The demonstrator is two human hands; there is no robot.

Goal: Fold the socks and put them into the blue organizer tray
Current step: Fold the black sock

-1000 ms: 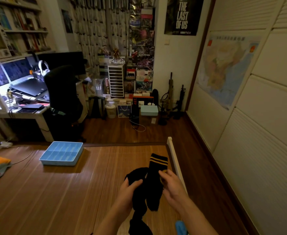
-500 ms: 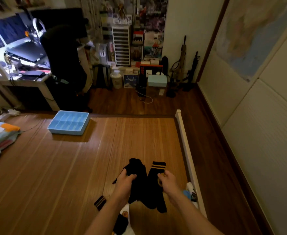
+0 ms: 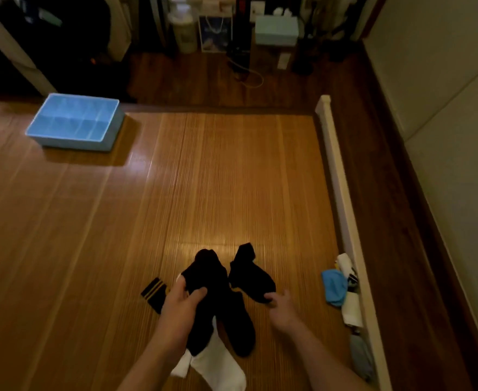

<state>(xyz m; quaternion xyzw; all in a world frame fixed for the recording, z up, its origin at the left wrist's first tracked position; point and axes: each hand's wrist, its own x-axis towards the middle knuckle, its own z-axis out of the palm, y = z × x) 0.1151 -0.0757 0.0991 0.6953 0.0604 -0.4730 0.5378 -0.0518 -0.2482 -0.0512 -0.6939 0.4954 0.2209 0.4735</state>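
- Step in hand: pairing and laying out, as I judge it; no fold made yet.
- Left hand has its fingers and thumb curled round a black sock, gripping it near the middle. The sock's far end is bunched, and its near end trails down over a white sock.
- Right hand has its fingertips at the near edge of a second black sock. Pinching or only touching: cannot tell.
- The two black socks lie side by side on the bamboo mat, near centre, with a narrow gap at their far ends.
- A striped cuff lies just left of the left hand.
- The blue tray sits far left, well apart from the socks. No sock shows in its compartments.
- More socks wait at near right along the white rail, among them a blue sock.
- Next move calls for stacking one black sock on the other with the cuffs matched, then folding the pair. After that comes a long carry far-left to the tray.
- Against half a second ago: the socks were lifted and held close together, with a striped cuff by the right hand. Now they are down on the mat and parted, and no stripes show on the right one.
- The view has also tipped lower, so the desk and shelves are mostly out of view.
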